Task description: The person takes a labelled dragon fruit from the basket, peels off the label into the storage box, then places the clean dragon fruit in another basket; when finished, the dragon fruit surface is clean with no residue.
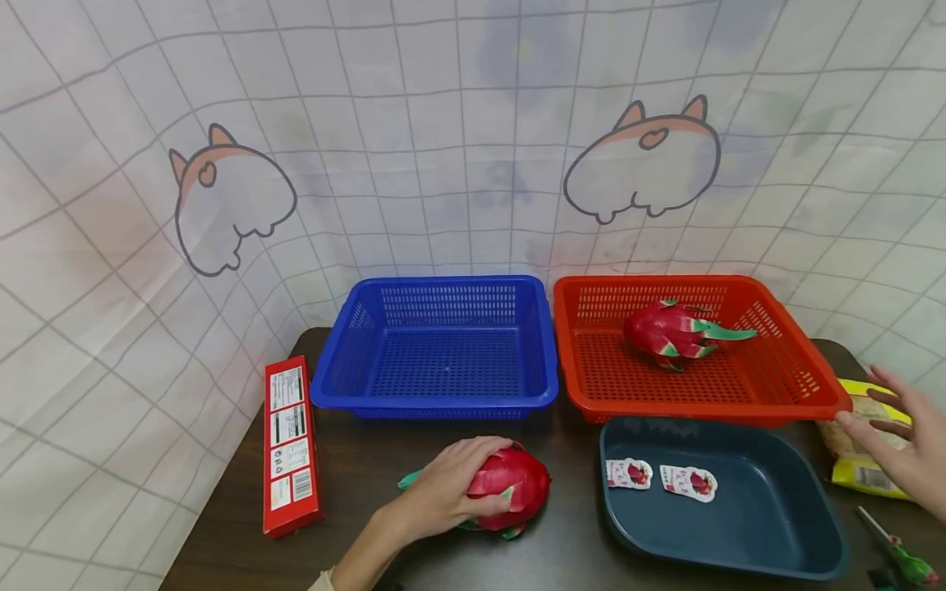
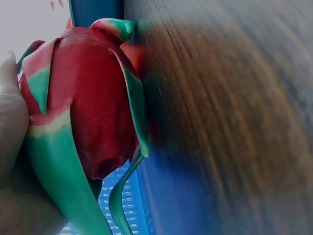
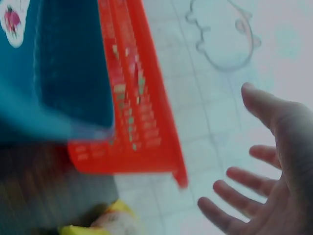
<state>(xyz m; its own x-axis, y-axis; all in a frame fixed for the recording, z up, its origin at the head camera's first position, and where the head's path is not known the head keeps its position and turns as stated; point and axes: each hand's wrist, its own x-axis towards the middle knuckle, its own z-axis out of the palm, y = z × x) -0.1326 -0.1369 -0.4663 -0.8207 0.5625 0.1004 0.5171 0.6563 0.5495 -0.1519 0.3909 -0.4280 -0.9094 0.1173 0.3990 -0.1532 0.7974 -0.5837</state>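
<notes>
On the table, in front of the blue basket [image 1: 447, 369], a dragon fruit [image 1: 521, 484] lies under my left hand [image 1: 447, 488]. The hand grips it from above, thumb on the near side and fingers over the top. In the left wrist view the same dragon fruit [image 2: 93, 98] shows red skin and green-tipped scales. A second dragon fruit [image 1: 668, 330] lies inside the red basket [image 1: 702, 413]. My right hand [image 1: 912, 443] hangs at the far right, fingers spread, holding nothing. The right wrist view shows that hand [image 3: 274, 171] apart from the red basket's corner.
A dark blue tray [image 1: 746, 533] with two fruit-picture labels [image 1: 689, 483] stands before the red basket. At the left lies a red box [image 1: 291, 447]. A yellow packet [image 1: 872, 476] and a green-wrapped lollipop [image 1: 912, 565] are at the right. A patterned sheet hangs behind.
</notes>
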